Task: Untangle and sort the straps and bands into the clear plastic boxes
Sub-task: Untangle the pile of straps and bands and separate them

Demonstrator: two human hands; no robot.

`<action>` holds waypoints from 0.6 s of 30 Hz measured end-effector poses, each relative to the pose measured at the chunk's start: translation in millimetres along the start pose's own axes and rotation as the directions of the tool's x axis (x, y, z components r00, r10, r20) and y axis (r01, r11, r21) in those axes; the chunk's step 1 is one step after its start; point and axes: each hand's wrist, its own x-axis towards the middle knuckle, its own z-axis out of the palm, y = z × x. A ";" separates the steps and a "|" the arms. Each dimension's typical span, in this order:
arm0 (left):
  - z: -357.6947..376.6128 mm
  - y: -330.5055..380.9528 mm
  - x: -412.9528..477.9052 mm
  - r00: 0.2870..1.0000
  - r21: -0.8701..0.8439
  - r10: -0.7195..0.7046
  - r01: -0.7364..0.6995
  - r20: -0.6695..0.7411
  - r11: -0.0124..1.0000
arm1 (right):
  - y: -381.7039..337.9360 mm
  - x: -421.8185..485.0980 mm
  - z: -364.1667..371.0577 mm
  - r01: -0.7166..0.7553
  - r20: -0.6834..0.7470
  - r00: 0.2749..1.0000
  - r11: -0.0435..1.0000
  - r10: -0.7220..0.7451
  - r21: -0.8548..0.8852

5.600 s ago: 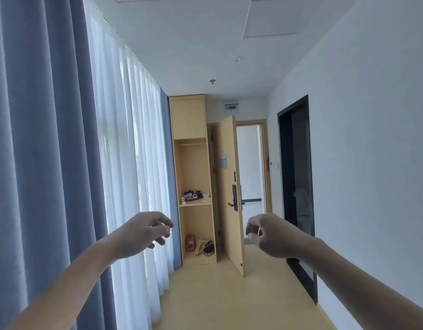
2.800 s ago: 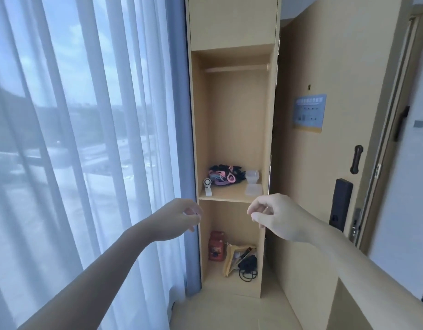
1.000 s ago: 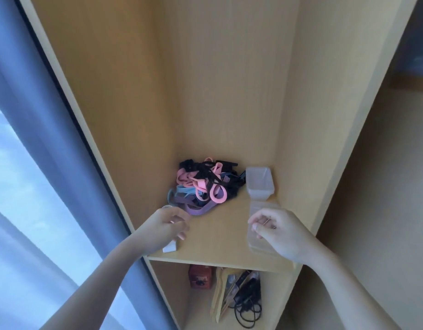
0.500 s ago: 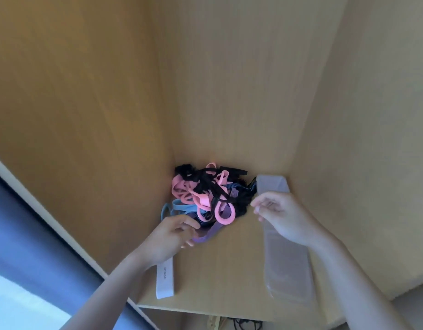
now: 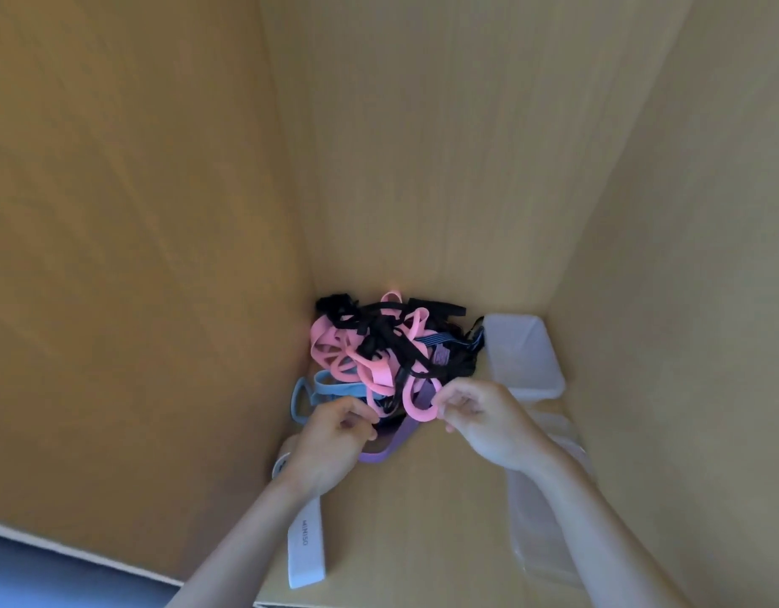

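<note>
A tangle of straps and bands [image 5: 381, 344] lies at the back of the wooden shelf [image 5: 444, 520]: pink loops, black straps, a blue band [image 5: 330, 389] and a purple band [image 5: 394, 441]. My right hand [image 5: 484, 421] pinches the front pink loop [image 5: 416, 408] at the pile's near edge. My left hand [image 5: 335, 438] has its fingers curled against the pile's front left, by the purple band; whether they grip anything is hidden. One clear plastic box [image 5: 528, 357] stands right of the tangle. A second clear box [image 5: 550, 533] lies nearer, partly under my right forearm.
A white MINISO-labelled object [image 5: 306, 552] lies on the shelf's front left, partly under my left wrist. Wooden cabinet walls [image 5: 137, 256] close in on the left, back and right. A blue curtain [image 5: 28, 581] shows at the bottom left.
I have walked up to the cabinet and leaned into the shelf. In the last half second my right hand moved from the clear box to the pink loop, and my left hand closed in on the pile.
</note>
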 end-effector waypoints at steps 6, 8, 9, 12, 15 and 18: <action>20.9 -19.7 5.8 0.999 0.152 0.048 -0.046 -0.010 0.987 | 17.4 13.3 14.4 -0.025 0.048 0.999 1.000 0.024 0.013; 28.7 -34.1 10.3 0.995 0.367 0.097 -0.105 0.040 0.924 | 21.0 17.2 17.4 -0.028 0.057 0.998 0.999 0.027 0.020; 33.0 -38.9 11.5 0.992 0.432 0.110 -0.125 0.061 0.893 | 23.0 19.0 19.5 -0.031 0.067 0.997 0.999 0.029 0.022; 47.3 -51.2 14.7 0.991 0.544 0.103 -0.133 0.085 0.829 | 30.6 22.7 25.9 -0.030 0.105 0.994 1.000 0.029 0.009; 58.1 -62.4 14.5 0.992 0.580 0.094 -0.128 0.088 0.805 | 39.3 25.8 32.9 -0.035 0.135 0.990 0.999 0.035 -0.009; 63.6 -66.4 13.5 0.993 0.575 0.106 -0.115 0.049 0.810 | 45.9 28.1 40.7 -0.057 0.163 0.985 0.998 0.055 0.007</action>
